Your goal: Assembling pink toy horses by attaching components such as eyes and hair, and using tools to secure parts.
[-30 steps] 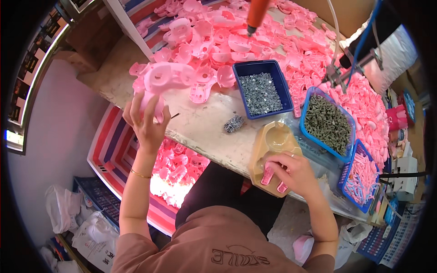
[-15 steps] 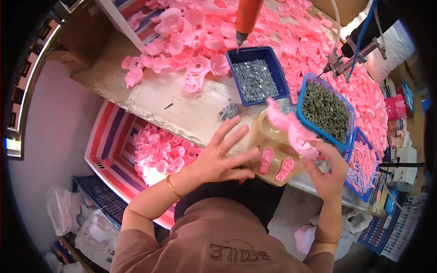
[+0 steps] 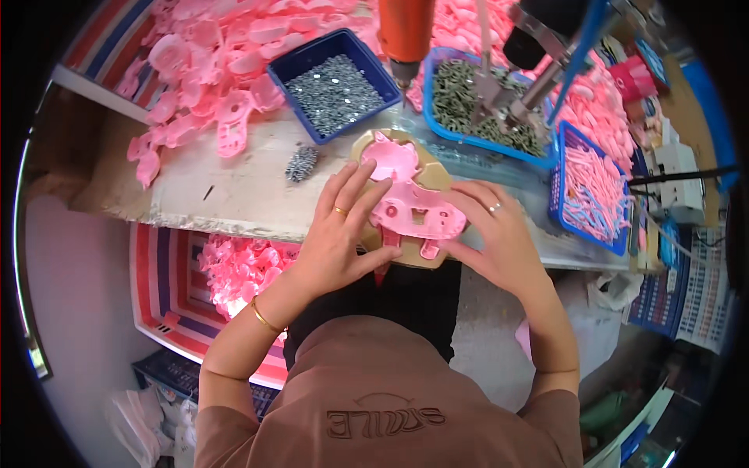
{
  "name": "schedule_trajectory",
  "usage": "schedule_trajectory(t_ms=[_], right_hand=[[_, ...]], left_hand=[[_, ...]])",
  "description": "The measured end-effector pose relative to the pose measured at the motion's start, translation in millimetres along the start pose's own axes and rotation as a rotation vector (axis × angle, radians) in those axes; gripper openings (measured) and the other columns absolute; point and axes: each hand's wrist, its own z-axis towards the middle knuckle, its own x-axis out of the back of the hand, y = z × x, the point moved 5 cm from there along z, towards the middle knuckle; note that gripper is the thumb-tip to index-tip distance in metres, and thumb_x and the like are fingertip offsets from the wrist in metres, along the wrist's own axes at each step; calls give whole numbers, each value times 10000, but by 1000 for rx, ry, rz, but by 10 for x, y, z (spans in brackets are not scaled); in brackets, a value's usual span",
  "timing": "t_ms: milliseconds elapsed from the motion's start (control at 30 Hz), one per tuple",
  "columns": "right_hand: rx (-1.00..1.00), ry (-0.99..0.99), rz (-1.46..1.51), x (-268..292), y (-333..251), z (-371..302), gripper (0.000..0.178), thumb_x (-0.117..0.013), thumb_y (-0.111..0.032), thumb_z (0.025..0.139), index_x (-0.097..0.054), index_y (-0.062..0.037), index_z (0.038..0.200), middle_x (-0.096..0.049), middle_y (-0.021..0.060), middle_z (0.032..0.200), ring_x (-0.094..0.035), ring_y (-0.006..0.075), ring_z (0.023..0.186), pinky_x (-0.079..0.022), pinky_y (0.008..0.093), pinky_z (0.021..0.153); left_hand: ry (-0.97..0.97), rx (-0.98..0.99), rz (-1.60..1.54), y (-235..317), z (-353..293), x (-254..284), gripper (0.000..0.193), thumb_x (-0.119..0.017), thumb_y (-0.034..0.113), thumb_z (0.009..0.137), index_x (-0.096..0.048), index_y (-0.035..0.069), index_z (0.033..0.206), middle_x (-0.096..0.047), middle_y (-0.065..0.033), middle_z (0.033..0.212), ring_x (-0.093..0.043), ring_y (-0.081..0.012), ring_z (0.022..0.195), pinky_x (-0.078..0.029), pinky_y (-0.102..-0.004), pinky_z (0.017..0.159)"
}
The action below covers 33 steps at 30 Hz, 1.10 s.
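A pink plastic toy shell (image 3: 409, 209) lies hollow side up on a tan shaped fixture (image 3: 437, 176) at the table's near edge. My left hand (image 3: 337, 222) grips its left side, fingertips on the shell and thumb at the lower edge. At the opposite end, my right hand (image 3: 499, 238) holds the shell between thumb and fingers. Two small pink foot-shaped pieces show partly below the shell, a left one (image 3: 391, 239) and a right one (image 3: 429, 249). The shell hides most of the fixture.
Beyond the fixture hangs an orange screwdriver (image 3: 406, 31). A dark blue bin (image 3: 318, 134) holds small metal parts; a blue basket (image 3: 499, 148) holds screws under a metal bracket. A blue basket (image 3: 555, 187) of pink and blue sticks stands right. Pink shells (image 3: 234, 125) pile behind.
My right hand has brought the pink shell down onto the fixture, over the foot-shaped pieces. My left hand has moved in against the shell's left side. The view has shifted right.
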Motion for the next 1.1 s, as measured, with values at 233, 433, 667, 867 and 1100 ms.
schedule_trajectory(t_ms=[233, 433, 667, 867, 1100], right_hand=[[-9, 18, 80, -103, 112, -94, 519, -784, -194, 771, -614, -46, 1239, -622, 125, 1239, -600, 326, 1089, -495, 416, 915], [-2, 48, -24, -147, 89, -141, 519, -793, -208, 755, -629, -53, 1223, -642, 117, 1241, -633, 319, 1017, -532, 398, 853], [5, 129, -62, -237, 107, -221, 402, -798, -220, 741, -666, -57, 1084, -648, 97, 1241, -643, 300, 1036, -530, 392, 865], [53, 102, -42, -131, 132, -186, 313, -776, -205, 793, -678, -67, 1057, -660, 105, 1213, -636, 293, 1079, -509, 408, 908], [-193, 390, -181, 406, 1233, 414, 157, -646, -54, 864, -696, -76, 1011, -674, 99, 946, -656, 303, 857, -528, 384, 755]], left_hand=[[-73, -35, 137, 204, 262, -89, 794, -790, 329, 765, -446, 66, 1431, -424, -150, 1481, -330, -398, 1397, -281, -518, 1152], [-111, -69, 140, 239, 334, -154, 704, -786, 286, 753, -518, 54, 1361, -493, -113, 1422, -415, -380, 1311, -355, -482, 1104], [-115, -70, 163, 277, 387, -185, 698, -797, 291, 734, -547, 66, 1345, -506, -106, 1403, -447, -369, 1244, -386, -472, 1065], [-145, -87, 280, 278, 374, -244, 686, -753, 378, 774, -539, 58, 1342, -497, -106, 1402, -439, -363, 1236, -390, -462, 1042], [-148, -66, 309, 281, 370, -247, 700, -742, 399, 784, -528, 77, 1368, -486, -73, 1430, -434, -357, 1247, -386, -453, 1055]])
